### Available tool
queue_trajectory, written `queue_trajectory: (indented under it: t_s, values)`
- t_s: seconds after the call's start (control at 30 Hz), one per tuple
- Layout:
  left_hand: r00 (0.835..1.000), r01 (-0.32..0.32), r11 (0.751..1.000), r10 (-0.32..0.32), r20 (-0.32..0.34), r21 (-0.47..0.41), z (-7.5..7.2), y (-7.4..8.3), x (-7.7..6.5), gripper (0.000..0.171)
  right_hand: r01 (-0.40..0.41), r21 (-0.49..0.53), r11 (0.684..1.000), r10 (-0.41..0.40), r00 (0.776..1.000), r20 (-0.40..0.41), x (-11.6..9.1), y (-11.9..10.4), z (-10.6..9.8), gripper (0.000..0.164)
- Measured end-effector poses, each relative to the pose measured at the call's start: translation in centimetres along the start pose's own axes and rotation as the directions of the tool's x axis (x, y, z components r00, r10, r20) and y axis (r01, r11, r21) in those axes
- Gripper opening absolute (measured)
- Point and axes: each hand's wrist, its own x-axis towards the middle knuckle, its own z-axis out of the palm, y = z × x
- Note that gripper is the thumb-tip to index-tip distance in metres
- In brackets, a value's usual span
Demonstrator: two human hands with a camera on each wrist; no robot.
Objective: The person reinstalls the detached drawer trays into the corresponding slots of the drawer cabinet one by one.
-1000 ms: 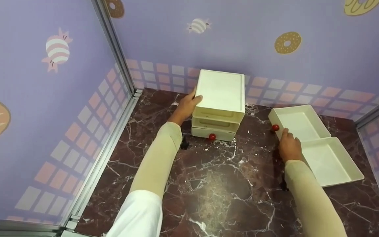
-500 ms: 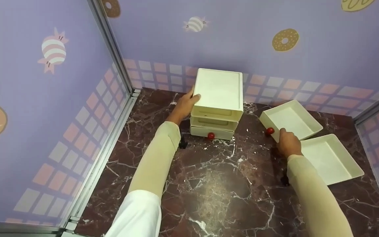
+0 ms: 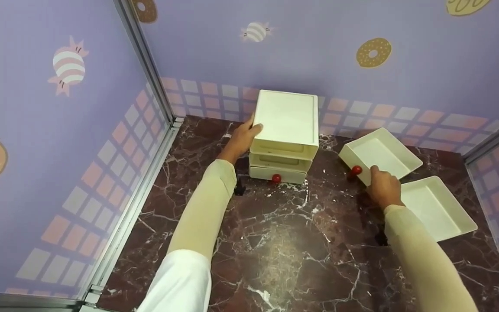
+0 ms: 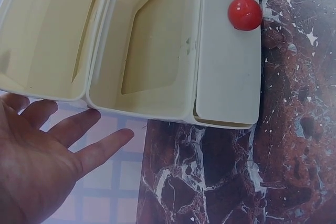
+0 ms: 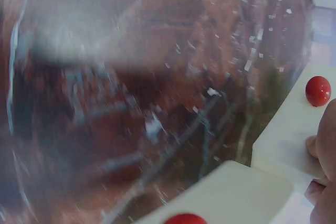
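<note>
A cream drawer cabinet [image 3: 286,117] stands near the back wall. Its two upper slots have no drawers in them; the bottom drawer [image 4: 231,61], with a red ball knob [image 3: 277,178], is in place. My left hand [image 3: 241,139] rests on the cabinet's left side, thumb at the top edge and fingers fairly straight. On the right, my right hand [image 3: 384,187] pinches the front panel of a loose drawer [image 3: 381,151], beside its red knob [image 5: 318,91]. This drawer sits turned at an angle. Part of the right hand is cut off in the right wrist view.
A second loose drawer [image 3: 435,210] lies to the right, partly hidden by the right forearm. The dark marbled tabletop [image 3: 284,251] carries white specks. Purple patterned walls [image 3: 310,47] enclose the back and sides.
The loose drawer in my right hand has turned and shifted left, away from the second drawer. My left hand still rests on the cabinet.
</note>
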Motion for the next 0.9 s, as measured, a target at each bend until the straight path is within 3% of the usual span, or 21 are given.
queue_trajectory:
  t_s: [0.2,0.47,0.6,0.77,0.9]
  values:
    - [1.0,-0.007,1.0,0.007,-0.002,0.021,-0.1,-0.1,0.0,0.075,0.153,-0.064,0.986,-0.156,0.987,-0.044,-1.0,-0.2,-2.6,0.035]
    - [0.999,-0.034,0.998,0.034,-0.006,0.044,0.1,-0.1,0.1,0.075,0.328,-0.157,0.932,-0.338,0.94,-0.039,-3.2,-2.1,-5.6,0.032]
    - [1.0,-0.028,0.999,0.029,-0.009,0.042,0.1,0.0,0.1,0.073,0.397,-0.196,0.897,-0.413,0.909,-0.051,-4.8,-3.3,-6.5,0.034]
    - [0.999,-0.036,0.999,0.036,-0.02,0.022,0.1,-0.1,0.2,0.075,0.48,-0.239,0.844,-0.512,0.854,-0.095,-6.7,-5.1,-7.0,0.031]
    - [0.998,-0.049,0.999,0.05,-0.027,0.021,0.2,-0.2,0.2,0.075,0.535,-0.252,0.807,-0.56,0.828,-0.037,-8.4,-6.6,-7.5,0.028]
